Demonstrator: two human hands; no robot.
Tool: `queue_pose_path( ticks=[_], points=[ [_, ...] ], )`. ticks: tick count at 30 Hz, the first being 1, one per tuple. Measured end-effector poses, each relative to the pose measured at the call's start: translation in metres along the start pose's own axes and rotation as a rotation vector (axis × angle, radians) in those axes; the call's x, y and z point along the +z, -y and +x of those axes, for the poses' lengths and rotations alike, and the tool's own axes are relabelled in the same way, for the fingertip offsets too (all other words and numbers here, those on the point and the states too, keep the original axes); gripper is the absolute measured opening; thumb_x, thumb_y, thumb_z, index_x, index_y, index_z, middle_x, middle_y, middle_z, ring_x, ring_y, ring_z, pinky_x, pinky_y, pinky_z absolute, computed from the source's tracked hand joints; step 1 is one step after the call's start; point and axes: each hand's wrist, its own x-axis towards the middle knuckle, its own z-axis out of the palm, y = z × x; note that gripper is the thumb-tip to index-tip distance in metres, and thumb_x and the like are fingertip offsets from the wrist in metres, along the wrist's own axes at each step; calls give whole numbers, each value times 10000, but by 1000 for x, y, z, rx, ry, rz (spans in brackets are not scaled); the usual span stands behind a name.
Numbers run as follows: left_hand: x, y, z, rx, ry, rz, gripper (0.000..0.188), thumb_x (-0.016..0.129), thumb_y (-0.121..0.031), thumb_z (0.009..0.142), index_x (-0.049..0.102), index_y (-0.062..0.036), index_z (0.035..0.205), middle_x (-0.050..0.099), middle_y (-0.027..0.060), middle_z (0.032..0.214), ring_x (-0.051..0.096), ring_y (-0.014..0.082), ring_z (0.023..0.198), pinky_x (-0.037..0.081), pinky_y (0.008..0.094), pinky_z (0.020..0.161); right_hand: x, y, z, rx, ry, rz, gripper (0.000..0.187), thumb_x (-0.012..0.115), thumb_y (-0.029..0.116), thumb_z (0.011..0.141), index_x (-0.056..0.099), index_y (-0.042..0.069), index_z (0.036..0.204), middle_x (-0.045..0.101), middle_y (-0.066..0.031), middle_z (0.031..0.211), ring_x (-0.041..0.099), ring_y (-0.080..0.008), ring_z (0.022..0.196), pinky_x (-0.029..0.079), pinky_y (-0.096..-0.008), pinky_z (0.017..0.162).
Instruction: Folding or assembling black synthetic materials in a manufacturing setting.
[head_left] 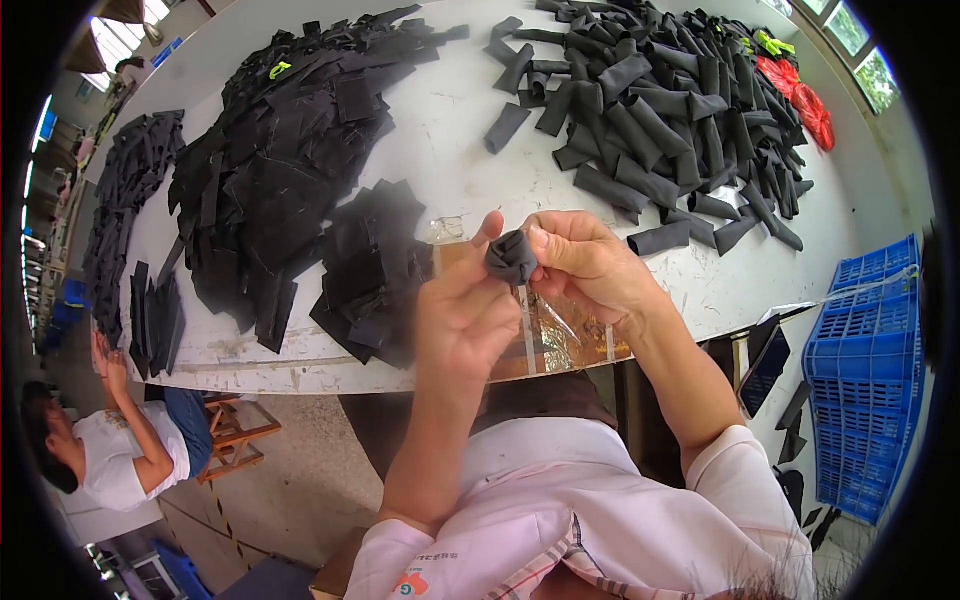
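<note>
Over the table's near edge, both hands meet at a small bunched black fabric tube. Its folded end faces up. My left hand holds it from the left, with the thumb or a finger sticking up beside it. Pinched on its other side are the thumb and fingers of my right hand. What the fingertips do underneath the cloth is hidden. Just left of my left hand lies a small heap of flat black fabric pieces. Beyond my right hand spreads a large pile of black fabric tubes.
A big mound of flat black pieces covers the white table's left part. Brown taped cardboard lies under my hands. Red plastic bags sit far right; blue crates stand right. Another person sits at left.
</note>
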Motion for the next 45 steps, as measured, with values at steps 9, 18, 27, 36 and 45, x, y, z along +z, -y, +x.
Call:
queue_pose_path(
  ticks=[9,18,27,36,45],
  points=[
    [36,-1,-2,25,33,-402,164,371,10,806,478,116,871,376,9,408,232,33,272,198,167,272,6,13,16,-25,87,-225,289,530,280,843,530,19,719,444,3,601,407,-71,541,326,-199,487],
    [28,28,-17,305,-111,547,218,436,-10,842,465,50,1049,569,123,739,304,19,320,216,162,304,-18,-5,13,-26,93,-102,197,551,222,832,561,25,825,540,9,725,462,-42,631,392,-176,571],
    [-15,12,-19,425,-209,964,223,531,-76,810,496,-16,1022,571,59,810,376,31,415,255,150,349,-27,-35,14,-61,161,-187,265,499,272,863,507,43,729,461,25,629,400,-63,575,345,-201,520],
    [21,4,-5,981,237,1838,105,539,16,742,582,17,838,591,155,836,569,205,788,451,275,705,-16,-10,-5,-536,-97,-771,299,556,295,803,527,-2,818,488,-39,625,511,-145,610,409,-257,537],
    [-7,6,-14,876,99,1452,132,530,-72,824,555,29,905,576,162,943,541,203,865,389,349,850,-11,-2,-1,-710,79,-1678,247,616,249,690,565,41,813,538,-56,693,544,-230,673,424,-331,536]
  ],
)
